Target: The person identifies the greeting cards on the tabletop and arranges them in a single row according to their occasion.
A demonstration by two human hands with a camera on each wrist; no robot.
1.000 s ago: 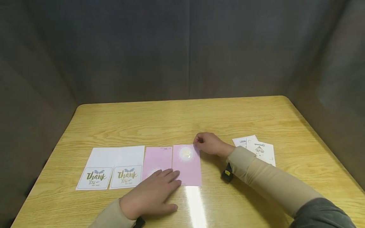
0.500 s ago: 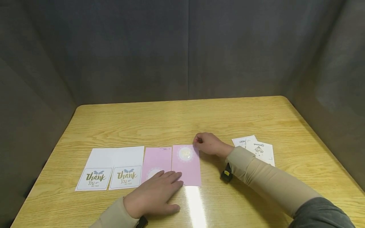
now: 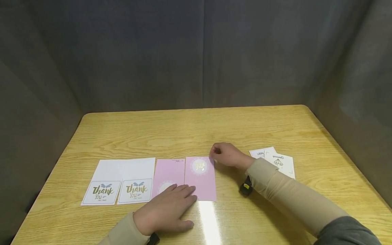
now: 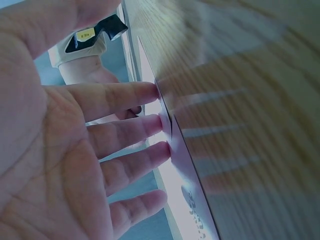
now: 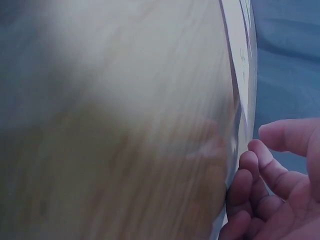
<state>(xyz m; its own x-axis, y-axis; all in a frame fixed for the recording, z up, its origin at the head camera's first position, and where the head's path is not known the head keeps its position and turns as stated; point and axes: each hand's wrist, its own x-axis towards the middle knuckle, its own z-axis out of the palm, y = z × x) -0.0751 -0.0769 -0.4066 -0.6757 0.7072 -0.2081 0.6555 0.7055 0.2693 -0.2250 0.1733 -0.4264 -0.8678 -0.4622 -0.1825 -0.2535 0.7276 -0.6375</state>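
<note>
In the head view two pink cards lie side by side, the left pink card with its white circle partly hidden and the right pink card with gold lettering in a white circle. My left hand rests its straight fingers across their near edges; the left wrist view shows the fingertips touching the cards. At the right pink card's far right corner, my right hand has its fingers curled. In the right wrist view its thumb stands slightly apart from the fingers, and no card shows between them.
Two white cards, the left "Thank You" card and the right "Thank You" card, lie in the same row. Overlapping white cards lie beyond the right forearm. A dark curtain surrounds the wooden table.
My left hand has shifted slightly to the right over the pink cards. The right hand stays at the card corner, and the cards hold their places.
</note>
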